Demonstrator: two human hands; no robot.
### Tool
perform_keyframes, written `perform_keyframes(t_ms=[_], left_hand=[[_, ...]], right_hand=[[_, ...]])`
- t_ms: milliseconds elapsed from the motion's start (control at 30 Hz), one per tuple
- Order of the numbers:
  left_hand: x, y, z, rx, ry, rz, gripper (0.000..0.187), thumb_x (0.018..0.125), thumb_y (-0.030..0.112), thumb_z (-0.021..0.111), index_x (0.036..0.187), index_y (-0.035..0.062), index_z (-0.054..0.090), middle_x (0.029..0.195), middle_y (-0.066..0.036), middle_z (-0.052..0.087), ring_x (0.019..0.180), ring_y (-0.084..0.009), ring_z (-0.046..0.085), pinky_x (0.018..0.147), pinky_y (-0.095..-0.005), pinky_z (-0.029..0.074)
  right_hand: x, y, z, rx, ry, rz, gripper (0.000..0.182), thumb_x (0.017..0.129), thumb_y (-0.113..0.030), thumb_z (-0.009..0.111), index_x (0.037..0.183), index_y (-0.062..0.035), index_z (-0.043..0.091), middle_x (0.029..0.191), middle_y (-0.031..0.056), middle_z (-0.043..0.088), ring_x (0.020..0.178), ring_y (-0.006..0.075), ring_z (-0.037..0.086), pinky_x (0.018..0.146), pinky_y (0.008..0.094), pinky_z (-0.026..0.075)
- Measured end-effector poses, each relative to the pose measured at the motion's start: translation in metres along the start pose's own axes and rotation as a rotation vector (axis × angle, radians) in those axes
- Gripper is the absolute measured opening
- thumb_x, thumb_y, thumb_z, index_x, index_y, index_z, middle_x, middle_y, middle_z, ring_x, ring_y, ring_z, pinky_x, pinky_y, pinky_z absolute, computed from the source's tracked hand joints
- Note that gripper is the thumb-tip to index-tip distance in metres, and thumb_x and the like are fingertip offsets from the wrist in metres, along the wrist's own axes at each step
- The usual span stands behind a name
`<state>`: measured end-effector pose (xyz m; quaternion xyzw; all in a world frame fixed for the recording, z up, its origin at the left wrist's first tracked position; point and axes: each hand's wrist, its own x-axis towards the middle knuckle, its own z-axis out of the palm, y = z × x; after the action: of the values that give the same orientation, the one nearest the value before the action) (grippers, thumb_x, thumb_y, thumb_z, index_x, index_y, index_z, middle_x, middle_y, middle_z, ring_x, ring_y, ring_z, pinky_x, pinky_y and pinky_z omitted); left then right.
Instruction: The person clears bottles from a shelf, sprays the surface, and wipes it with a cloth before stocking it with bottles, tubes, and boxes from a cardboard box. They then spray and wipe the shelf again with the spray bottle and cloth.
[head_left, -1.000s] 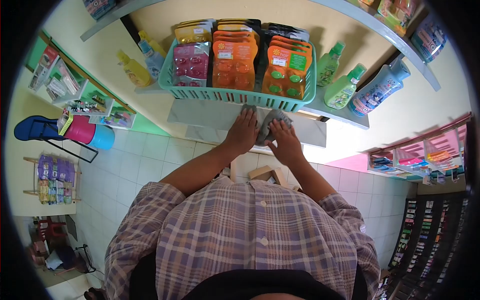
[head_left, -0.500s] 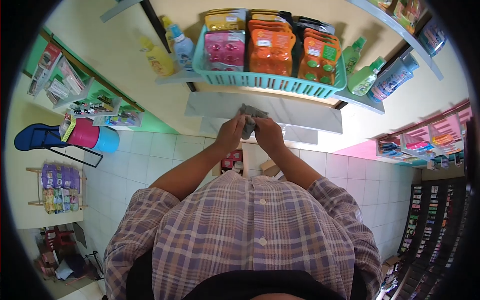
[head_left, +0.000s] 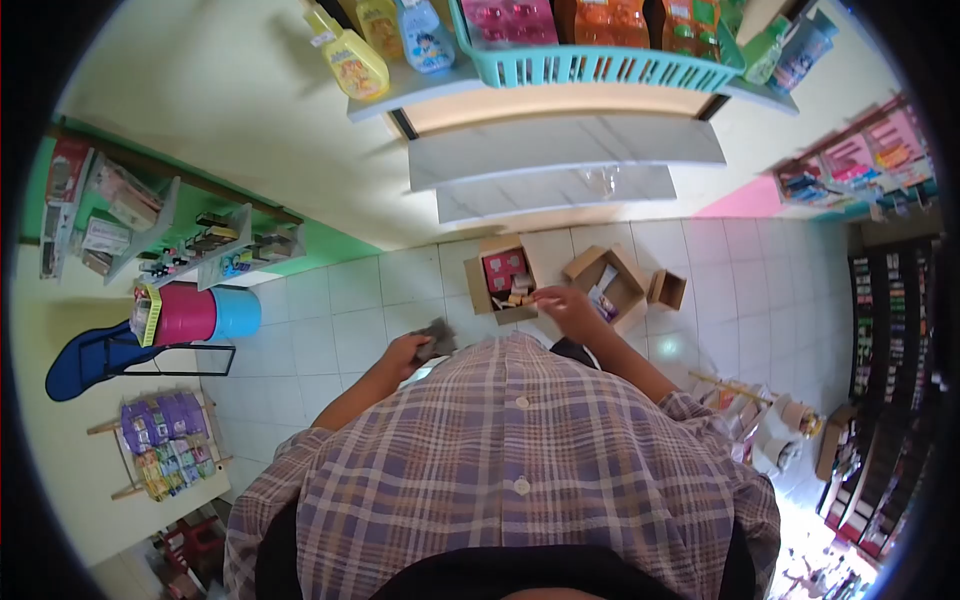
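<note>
White square floor tiles [head_left: 360, 300] spread ahead of the plaid-shirted person, up to a pale wall with two grey-veined white shelves, the upper [head_left: 565, 148] and the lower [head_left: 520, 197], at twelve o'clock. Above them, a slatted teal plastic basket [head_left: 610, 68] of blister packs sits on a higher shelf, with a yellow plastic bottle [head_left: 352, 62] and a light blue one to its left.

Bare tile gives open room from nine to eleven o'clock, as far as the pink bucket [head_left: 185, 315] and the blue bucket [head_left: 236, 313] at ten. At twelve, the edges of an open brown cardboard box [head_left: 482, 290] holding red packets close in the space; a second open cardboard box [head_left: 628, 283] stands at one, with a small brown box [head_left: 668, 290] just right of it.

The left hand [head_left: 404, 352], at ten o'clock from the chest, is closed round a crumpled grey cloth [head_left: 435, 342], which sticks out toward two o'clock from the fingers. The right hand [head_left: 572, 310] is at one o'clock, palm down, its fingertips at the right edge of the box with the red packets, which lies at ten o'clock from that hand. Whether its fingers pinch or touch anything, I cannot tell.
</note>
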<state>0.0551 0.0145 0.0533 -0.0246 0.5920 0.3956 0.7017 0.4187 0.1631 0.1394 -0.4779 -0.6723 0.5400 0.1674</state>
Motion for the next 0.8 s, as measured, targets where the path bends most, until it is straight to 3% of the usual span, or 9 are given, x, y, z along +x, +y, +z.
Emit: perform_keyframes(t_ms=[67, 200, 267, 300, 367, 433, 533, 600, 800], left_hand=[[-0.011, -0.009, -0.058, 0.0, 0.077, -0.071, 0.029, 0.091, 0.006, 0.062, 0.119, -0.0011, 0.057, 0.111, -0.013, 0.064, 0.096, -0.0252, 0.066, 0.082, -0.0391, 0.059], [-0.041, -0.012, -0.129, 0.976, -0.051, 0.282, 0.026, 0.089, 0.013, 0.065, 0.113, 0.0021, 0.059, 0.102, -0.011, 0.065, 0.088, -0.0229, 0.067, 0.076, -0.037, 0.06], [-0.041, -0.02, -0.124, 0.643, 0.101, 0.147, 0.026, 0.09, 0.013, 0.065, 0.113, 0.0024, 0.059, 0.101, -0.01, 0.065, 0.087, -0.0222, 0.067, 0.076, -0.0365, 0.06], [-0.043, -0.025, -0.122, 0.313, 0.253, 0.015, 0.026, 0.09, 0.014, 0.064, 0.113, 0.0026, 0.059, 0.101, -0.009, 0.065, 0.086, -0.0215, 0.067, 0.076, -0.036, 0.06], [-0.049, -0.042, -0.115, 0.261, 0.221, 0.018, 0.027, 0.091, 0.014, 0.064, 0.114, 0.0016, 0.058, 0.101, -0.01, 0.065, 0.086, -0.022, 0.067, 0.077, -0.0356, 0.06], [-0.042, -0.073, -0.117, 0.152, 0.151, 0.032, 0.027, 0.092, 0.013, 0.064, 0.115, 0.0, 0.058, 0.1, -0.012, 0.065, 0.085, -0.023, 0.067, 0.078, -0.036, 0.06], [-0.073, -0.106, -0.074, 0.395, 0.169, 0.041, 0.025, 0.09, 0.011, 0.066, 0.109, -0.0038, 0.06, 0.098, -0.012, 0.066, 0.085, -0.0227, 0.066, 0.076, -0.0359, 0.058], [-0.066, -0.124, -0.057, 0.616, 0.186, 0.059, 0.026, 0.088, 0.012, 0.068, 0.108, -0.0044, 0.063, 0.097, -0.012, 0.067, 0.084, -0.0207, 0.066, 0.074, -0.0344, 0.056], [-0.012, -0.168, -0.066, 0.527, 0.241, 0.097, 0.034, 0.087, 0.013, 0.069, 0.115, -0.0049, 0.063, 0.1, -0.013, 0.069, 0.084, -0.0197, 0.067, 0.073, -0.032, 0.056]], right_hand=[[-0.017, 0.054, 0.001, 0.129, 0.208, 0.134, 0.025, 0.094, -0.021, 0.064, 0.112, -0.0048, 0.07, 0.098, 0.0084, 0.073, 0.084, 0.0177, 0.068, 0.077, 0.0339, 0.055], [-0.073, 0.107, -0.021, 0.372, 0.573, 0.235, 0.02, 0.091, -0.028, 0.066, 0.101, -0.0112, 0.072, 0.089, 0.0099, 0.073, 0.077, 0.021, 0.071, 0.07, 0.0359, 0.055], [-0.109, 0.085, -0.036, -0.225, 0.758, 0.413, 0.026, 0.09, -0.038, 0.066, 0.097, -0.0131, 0.071, 0.084, 0.0099, 0.073, 0.077, 0.0263, 0.071, 0.07, 0.0389, 0.055], [-0.119, 0.092, -0.035, -0.229, 0.755, 0.419, 0.026, 0.09, -0.038, 0.066, 0.097, -0.0131, 0.071, 0.084, 0.0099, 0.073, 0.077, 0.0263, 0.071, 0.07, 0.0389, 0.055], [-0.135, 0.108, -0.034, -0.376, 0.664, 0.569, 0.034, 0.089, -0.046, 0.065, 0.096, -0.0138, 0.071, 0.08, 0.0104, 0.072, 0.078, 0.0311, 0.07, 0.071, 0.0433, 0.055], [-0.15, 0.152, -0.022, -0.388, 0.482, 0.699, 0.044, 0.088, -0.053, 0.064, 0.096, -0.0106, 0.071, 0.095, 0.0152, 0.073, 0.092, 0.0347, 0.069, 0.08, 0.0456, 0.053], [-0.186, 0.266, 0.004, -0.812, -0.104, 0.697, 0.058, 0.095, -0.055, 0.047, 0.109, -0.0052, 0.072, 0.113, 0.02, 0.069, 0.109, 0.0361, 0.065, 0.091, 0.0459, 0.053], [-0.205, 0.199, 0.003, -0.585, 0.092, 0.952, 0.051, 0.092, -0.05, 0.05, 0.104, -0.0065, 0.074, 0.114, 0.0182, 0.069, 0.109, 0.0352, 0.066, 0.088, 0.049, 0.054], [-0.248, 0.237, 0.03, -0.413, 0.14, 1.031, 0.041, 0.087, -0.046, 0.06, 0.1, -0.0108, 0.075, 0.109, 0.0166, 0.071, 0.106, 0.0353, 0.067, 0.089, 0.0478, 0.054]])
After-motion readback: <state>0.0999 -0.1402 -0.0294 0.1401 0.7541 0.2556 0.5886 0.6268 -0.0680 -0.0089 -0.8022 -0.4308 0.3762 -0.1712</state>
